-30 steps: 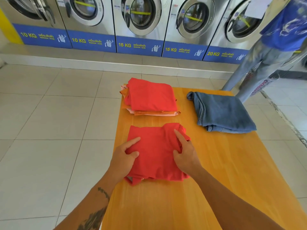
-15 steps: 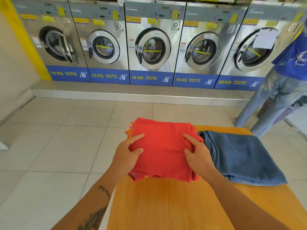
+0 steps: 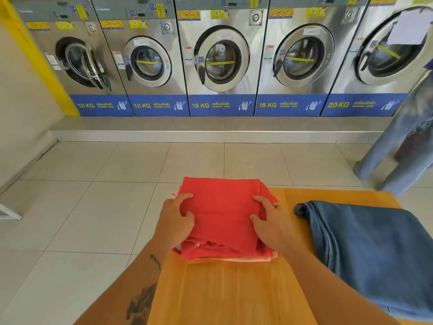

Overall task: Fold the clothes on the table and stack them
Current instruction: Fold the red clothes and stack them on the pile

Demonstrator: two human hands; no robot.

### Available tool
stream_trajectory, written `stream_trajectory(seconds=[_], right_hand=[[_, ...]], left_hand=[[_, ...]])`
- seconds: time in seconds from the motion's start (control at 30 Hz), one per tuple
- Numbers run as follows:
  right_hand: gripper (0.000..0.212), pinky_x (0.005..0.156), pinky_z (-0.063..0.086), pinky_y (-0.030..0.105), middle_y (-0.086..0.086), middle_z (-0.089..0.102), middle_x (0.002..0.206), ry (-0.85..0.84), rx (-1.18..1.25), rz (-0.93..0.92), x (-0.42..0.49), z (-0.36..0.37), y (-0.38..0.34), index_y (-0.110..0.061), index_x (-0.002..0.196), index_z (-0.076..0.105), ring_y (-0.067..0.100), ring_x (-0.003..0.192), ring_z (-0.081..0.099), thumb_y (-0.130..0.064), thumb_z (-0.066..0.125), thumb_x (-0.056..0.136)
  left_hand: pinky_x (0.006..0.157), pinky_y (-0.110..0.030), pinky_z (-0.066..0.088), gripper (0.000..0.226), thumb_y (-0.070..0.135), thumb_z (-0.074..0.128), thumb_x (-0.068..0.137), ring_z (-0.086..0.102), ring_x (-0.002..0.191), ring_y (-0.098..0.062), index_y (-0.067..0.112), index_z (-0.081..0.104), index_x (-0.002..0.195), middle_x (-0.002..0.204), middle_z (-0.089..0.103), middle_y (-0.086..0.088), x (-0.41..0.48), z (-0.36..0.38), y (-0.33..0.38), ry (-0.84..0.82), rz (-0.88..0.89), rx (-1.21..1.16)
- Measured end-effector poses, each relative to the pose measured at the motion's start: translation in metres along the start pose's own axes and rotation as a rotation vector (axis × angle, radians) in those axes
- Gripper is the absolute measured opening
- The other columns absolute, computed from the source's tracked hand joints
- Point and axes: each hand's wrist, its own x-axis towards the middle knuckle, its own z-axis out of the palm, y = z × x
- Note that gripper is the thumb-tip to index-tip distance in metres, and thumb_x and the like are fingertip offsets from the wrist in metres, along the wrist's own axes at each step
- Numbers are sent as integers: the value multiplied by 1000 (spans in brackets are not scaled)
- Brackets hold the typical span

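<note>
A folded red garment [image 3: 222, 207] lies on top of the stack of folded clothes [image 3: 229, 258] at the far left corner of the orange wooden table [image 3: 234, 294]. Red, orange and pink edges of the stack show beneath it. My left hand [image 3: 175, 219] grips the garment's left edge, thumb on top. My right hand [image 3: 269, 219] grips its right edge the same way. Folded blue jeans [image 3: 375, 249] lie to the right on the table, apart from the stack.
A row of steel front-loading washing machines [image 3: 220, 59] lines the far wall behind a raised step. A person in jeans [image 3: 403, 146] stands at the far right by the table's corner. Pale floor tiles [image 3: 82, 219] spread to the left.
Both hands carried the folded red garment away from me, from the table's near part onto the stack at the far left. The view tilted upward.
</note>
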Motion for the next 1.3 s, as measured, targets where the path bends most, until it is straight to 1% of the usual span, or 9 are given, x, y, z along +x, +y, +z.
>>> stream_trajectory(seconds=[0.1, 0.27, 0.47, 0.6, 0.8, 0.97, 1.07, 1.17, 1.3], right_hand=[[59, 115, 21, 57, 11, 17, 154, 164, -245, 0, 3, -4, -16, -45, 135, 42, 37, 143, 13, -32, 57, 80], [59, 116, 16, 56, 5, 28, 158, 128, -448, -279, 30, 3, -56, -39, 142, 43, 29, 146, 19, -38, 48, 84], [60, 111, 13, 68, -1, 30, 159, -236, -526, -168, 72, 36, -42, -50, 148, 21, 30, 146, 21, -63, 22, 90], [73, 109, 25, 62, -3, 41, 152, -162, -425, -116, 79, 30, -25, -44, 145, 35, 27, 141, 32, -77, 21, 81], [69, 112, 31, 51, 1, 50, 145, 81, -335, -103, 70, 40, -10, -27, 141, 47, 25, 135, 42, -66, 26, 88], [82, 114, 27, 51, 9, 44, 150, -76, -317, 1, 76, 29, -11, -18, 146, 41, 29, 139, 36, -69, 25, 84], [72, 115, 13, 63, 13, 36, 153, 17, -525, -12, 61, 25, -44, -15, 147, 36, 35, 144, 25, -54, 27, 88], [64, 115, 1, 67, 7, 22, 162, 75, -534, -263, 18, 46, -63, -31, 153, 25, 33, 150, 11, -49, 26, 91], [63, 119, -3, 60, 0, 6, 166, 93, -488, -305, -19, 67, -28, -42, 155, 5, 24, 153, -4, -56, 18, 95]], left_hand=[[106, -46, 34, 46, 21, 55, 78, 36, 126, -25, 39, 53, 119, 138, 33, -1, 10, 9, 14, 201, 59, 252], [109, -46, 28, 41, 31, 42, 82, 42, 126, -19, 30, 60, 119, 130, 50, 5, 27, 33, 24, 250, 376, 394], [114, -48, 29, 56, 42, 26, 89, 30, 137, -19, 35, 44, 142, 151, 34, 6, 47, 44, -16, 106, 225, 205], [110, -49, 33, 53, 43, 31, 93, 35, 135, -28, 43, 31, 146, 158, 18, 7, 57, 44, -13, -6, 95, 166], [107, -53, 36, 62, 47, 29, 89, 34, 137, -30, 39, 25, 150, 159, 19, 0, 51, 48, -2, 41, 15, 235], [112, -55, 29, 68, 50, 24, 90, 20, 146, -33, 38, 5, 154, 162, 9, -7, 53, 49, 2, -31, -50, 320], [114, -54, 27, 70, 50, 29, 91, 21, 146, -32, 40, 1, 154, 163, 4, -4, 56, 35, -3, -145, -60, 200], [116, -46, 28, 67, 47, 33, 95, 22, 146, -27, 31, 11, 156, 164, 5, -4, 39, 27, -15, -28, 101, 224], [116, -42, 30, 61, 43, 22, 98, 22, 147, -21, 22, 23, 155, 165, 8, 1, -3, 30, -46, 83, 450, 336]])
